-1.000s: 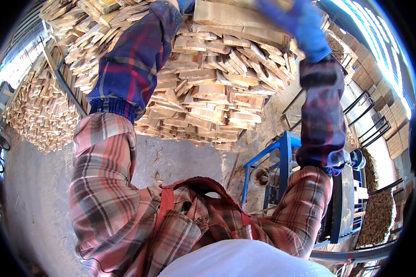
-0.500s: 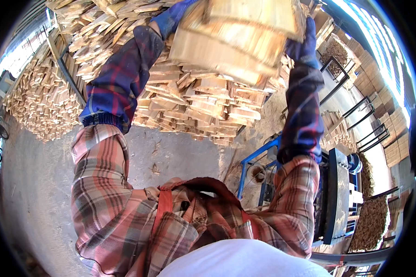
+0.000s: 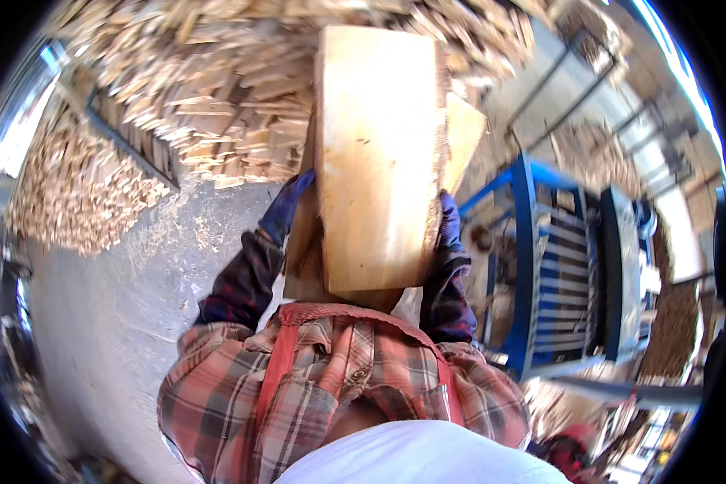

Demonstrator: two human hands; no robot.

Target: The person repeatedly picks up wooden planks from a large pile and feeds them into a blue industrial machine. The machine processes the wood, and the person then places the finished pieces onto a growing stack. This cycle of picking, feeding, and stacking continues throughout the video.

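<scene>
In front of my chest is a stack of wooden boards, held between both hands. The top board is wide and pale with a strip of bark along its right edge; other boards stick out beneath it on both sides. My left hand, in a blue glove, grips the stack's left side. On the right side my right hand, also gloved in blue, is closed against the bark edge. The boards hide most fingers of both hands.
A large heap of loose boards lies ahead, with another pile at the left behind a metal rail. Close on my right stands a blue machine frame with rollers. Part of another person in red shows at lower right.
The boards have come from over the heap back toward my chest, and my arms have bent. My view has turned, bringing the blue roller frame further into sight.
</scene>
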